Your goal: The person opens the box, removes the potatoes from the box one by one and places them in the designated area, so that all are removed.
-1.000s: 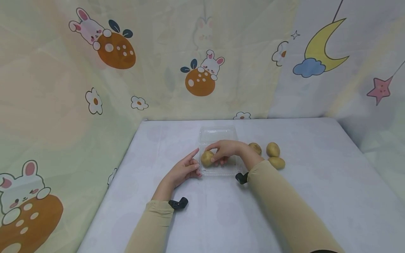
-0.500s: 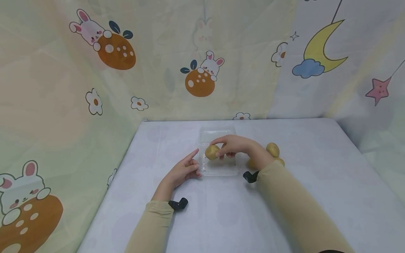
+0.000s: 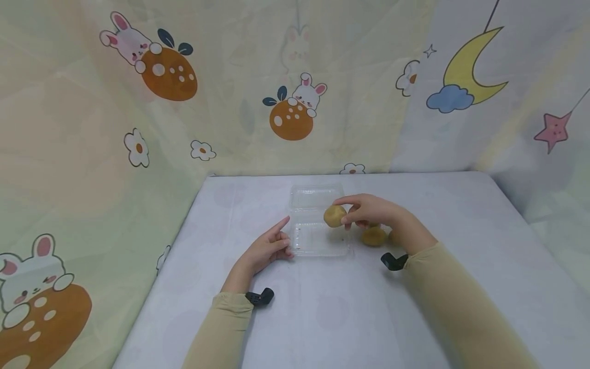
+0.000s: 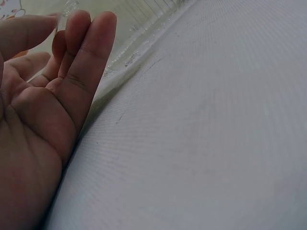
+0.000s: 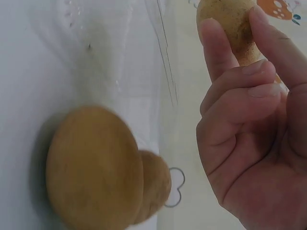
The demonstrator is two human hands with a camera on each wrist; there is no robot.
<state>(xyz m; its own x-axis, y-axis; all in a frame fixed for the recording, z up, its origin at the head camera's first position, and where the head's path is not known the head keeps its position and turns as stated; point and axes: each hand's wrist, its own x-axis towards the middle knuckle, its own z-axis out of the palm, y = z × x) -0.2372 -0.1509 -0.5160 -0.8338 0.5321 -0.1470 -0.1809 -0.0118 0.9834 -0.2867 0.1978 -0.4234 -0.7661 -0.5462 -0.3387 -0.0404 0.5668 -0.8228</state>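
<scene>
A yellow-brown potato [image 3: 334,216] is held between the thumb and fingertips of my right hand [image 3: 371,209], raised above the right side of a clear plastic clamshell box [image 3: 318,248]. The same potato [image 5: 224,21] shows at the top of the right wrist view, pinched at the fingertips. Against the box's left edge rests my left hand [image 3: 267,248], its index finger extended and the thumb near the rim. In the left wrist view, the left hand [image 4: 48,105] has its thumb tip at the clear plastic, the other fingers loosely bent.
More potatoes lie right of the box: one potato [image 3: 374,237] in front, others partly hidden by the right hand and forearm. The box's lid [image 3: 315,197] lies open toward the back. A white cloth [image 3: 304,318] covers the table; a printed curtain [image 3: 239,92] hangs behind.
My right hand has lifted the potato out of the box and carried it up and to the right. The left hand stays at the box's edge.
</scene>
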